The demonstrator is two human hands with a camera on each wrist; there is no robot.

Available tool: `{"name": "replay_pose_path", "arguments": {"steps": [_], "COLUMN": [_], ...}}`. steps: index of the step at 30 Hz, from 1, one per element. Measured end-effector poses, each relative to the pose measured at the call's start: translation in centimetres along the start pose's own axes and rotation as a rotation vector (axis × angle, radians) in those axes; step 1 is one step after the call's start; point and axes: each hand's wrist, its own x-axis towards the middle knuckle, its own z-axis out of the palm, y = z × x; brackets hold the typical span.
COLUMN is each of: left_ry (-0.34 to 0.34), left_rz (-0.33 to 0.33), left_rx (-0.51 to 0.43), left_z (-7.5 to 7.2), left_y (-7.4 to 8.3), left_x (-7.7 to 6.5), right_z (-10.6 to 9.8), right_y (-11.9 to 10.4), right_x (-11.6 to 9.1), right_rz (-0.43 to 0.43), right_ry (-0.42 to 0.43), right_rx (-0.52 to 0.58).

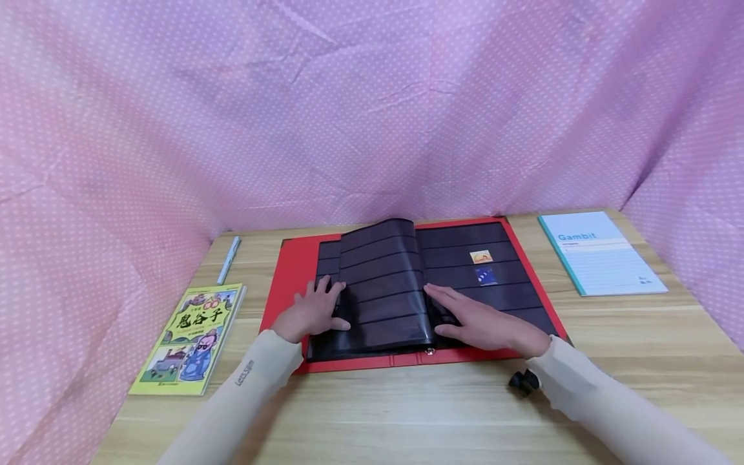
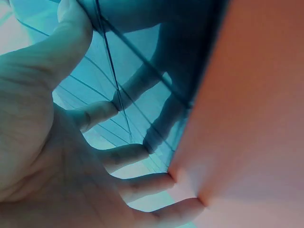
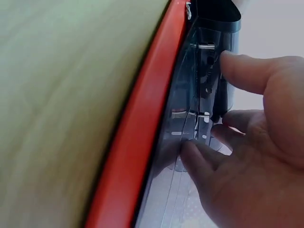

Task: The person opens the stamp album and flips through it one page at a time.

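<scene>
A red album [image 1: 293,271] lies spread flat on the table, with black pages crossed by horizontal strips. One glossy black page [image 1: 380,278] bulges up from the binding and leans over the left side. My left hand [image 1: 310,310] has its fingers spread, fingertips on the page and red cover, as the left wrist view shows. Beside the binding, my right hand [image 1: 479,320] reaches with extended fingers to the curved page's base; metal rings [image 3: 204,115] show there in the right wrist view. An orange-and-cream stamp [image 1: 481,257] and a blue stamp [image 1: 485,276] sit in the right page.
To the left lie a yellow comic-style book [image 1: 188,339] and a pale pen [image 1: 228,260]. A white-and-blue notebook [image 1: 604,253] rests at the right. Close to my right sleeve is a small black object [image 1: 524,382]. Pink dotted cloth [image 1: 372,116] hangs behind the wooden table [image 1: 407,413].
</scene>
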Motion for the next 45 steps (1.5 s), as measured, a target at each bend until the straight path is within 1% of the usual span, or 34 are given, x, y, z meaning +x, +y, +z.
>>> {"name": "replay_pose_path", "arguments": {"steps": [4, 8, 14, 15, 17, 22, 23, 28, 31, 36, 38, 40, 42, 45], "left_ry": [0.010, 0.022, 0.069, 0.076, 0.079, 0.056, 0.046, -0.004, -0.019, -0.035, -0.038, -0.044, -0.045, -0.051], "left_rz": [0.011, 0.029, 0.041, 0.040, 0.013, -0.097, -0.101, -0.064, -0.045, -0.055, -0.060, -0.065, -0.068, -0.070], "left_rx": [-0.001, -0.003, 0.020, 0.020, 0.006, -0.043, -0.043, -0.030, -0.035, -0.027, -0.026, -0.030, -0.032, -0.032], "left_z": [0.1, 0.2, 0.3, 0.3, 0.3, 0.1, 0.0, -0.2, -0.2, -0.1, 0.0, 0.1, 0.0, 0.0], "left_y": [-0.6, -1.1, -2.0, -2.2, -2.5, -3.4, -3.6, -4.3, -4.4, -4.3, -4.3, -4.3, -4.3, -4.3], "left_x": [-0.1, -0.1, -0.2, -0.2, -0.3, -0.9, -1.0, -1.5, -1.5, -1.2, -1.1, -1.1, -1.2, -1.3], "right_z": [0.1, 0.4, 0.9, 1.0, 1.1, 1.3, 1.3, 1.4, 1.2, -0.6, -1.3, -2.0, -2.6, -3.4], "right_y": [0.0, -0.5, -1.7, -2.0, -2.4, -3.3, -3.5, -4.0, -4.0, -2.6, -1.6, -0.5, 0.9, 2.8], "right_x": [0.1, 0.3, 0.9, 1.1, 1.3, 2.1, 2.2, 2.9, 3.0, 2.2, 1.6, 0.8, -0.2, -1.8], "right_rz": [0.006, 0.026, 0.041, 0.044, 0.053, 0.052, 0.053, 0.060, 0.071, 0.107, 0.128, 0.146, 0.171, 0.245], "right_ry": [0.011, 0.040, 0.071, 0.074, 0.077, 0.068, 0.061, 0.016, -0.003, 0.009, 0.027, 0.055, 0.094, 0.139], "right_rx": [0.011, -0.021, -0.074, -0.083, -0.095, -0.149, -0.166, -0.228, -0.200, -0.058, -0.036, -0.050, -0.097, -0.181]}}
